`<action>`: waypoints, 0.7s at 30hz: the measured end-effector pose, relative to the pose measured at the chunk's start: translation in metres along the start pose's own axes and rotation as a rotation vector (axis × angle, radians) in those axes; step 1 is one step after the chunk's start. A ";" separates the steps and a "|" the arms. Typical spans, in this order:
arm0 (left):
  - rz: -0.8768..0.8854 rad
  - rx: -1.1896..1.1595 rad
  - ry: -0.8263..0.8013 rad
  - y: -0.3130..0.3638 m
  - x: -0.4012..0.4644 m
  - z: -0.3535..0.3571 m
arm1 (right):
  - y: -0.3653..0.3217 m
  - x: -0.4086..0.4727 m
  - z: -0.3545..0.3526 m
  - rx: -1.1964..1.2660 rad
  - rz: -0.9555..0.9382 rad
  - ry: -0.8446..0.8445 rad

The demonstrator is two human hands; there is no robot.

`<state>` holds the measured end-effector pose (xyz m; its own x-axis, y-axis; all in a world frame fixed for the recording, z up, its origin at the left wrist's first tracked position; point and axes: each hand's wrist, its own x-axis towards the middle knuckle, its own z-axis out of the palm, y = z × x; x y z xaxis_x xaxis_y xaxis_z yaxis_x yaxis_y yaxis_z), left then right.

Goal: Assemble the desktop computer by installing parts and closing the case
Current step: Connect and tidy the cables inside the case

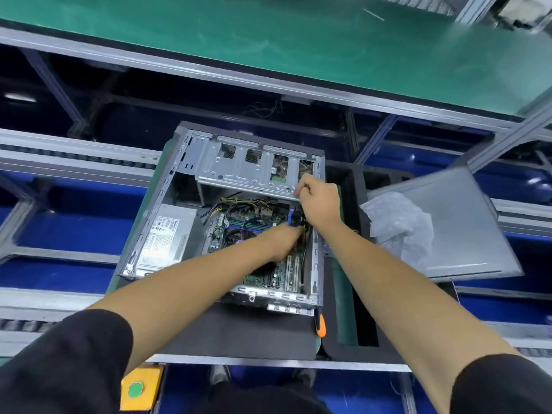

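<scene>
Workbench (263, 361): carries a dark mat, with a black foam tray (346, 348) to its right.
Computer case (319, 264): lies open on its side on the mat; inside are the motherboard (263, 277), a silver power supply (167, 234) at left and a metal drive cage (239, 167) at the far end.
Side panel (466, 222): grey, off the case, leaning across the foam tray, crumpled plastic bag (400, 222) on it.
Left hand (285, 243): reaches into the case over the motherboard; grip unclear.
Right hand (319, 198): fingers curled at the drive cage's near corner by the cables; what it pinches is hidden.
Screwdriver (320, 325): orange handle, beside the case's near right corner.
</scene>
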<state>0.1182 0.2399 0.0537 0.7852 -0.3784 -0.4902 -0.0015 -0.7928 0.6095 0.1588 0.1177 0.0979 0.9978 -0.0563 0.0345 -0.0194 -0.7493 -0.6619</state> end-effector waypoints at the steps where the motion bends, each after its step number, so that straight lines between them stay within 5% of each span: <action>1: -0.010 -0.014 0.027 0.000 0.005 0.004 | 0.001 0.000 0.002 0.031 0.015 0.020; 7: -0.065 -0.013 0.246 0.009 0.013 0.024 | 0.005 0.002 0.005 -0.022 -0.052 0.031; 17: -0.330 -0.283 0.307 0.015 0.021 0.040 | 0.007 0.004 0.008 -0.006 -0.037 0.055; 21: -0.328 -0.167 0.363 0.018 0.027 0.048 | 0.009 0.005 0.010 0.005 -0.022 0.062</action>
<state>0.1101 0.1924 0.0218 0.8921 0.0906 -0.4426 0.3561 -0.7439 0.5655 0.1645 0.1172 0.0848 0.9922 -0.0802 0.0953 0.0033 -0.7477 -0.6640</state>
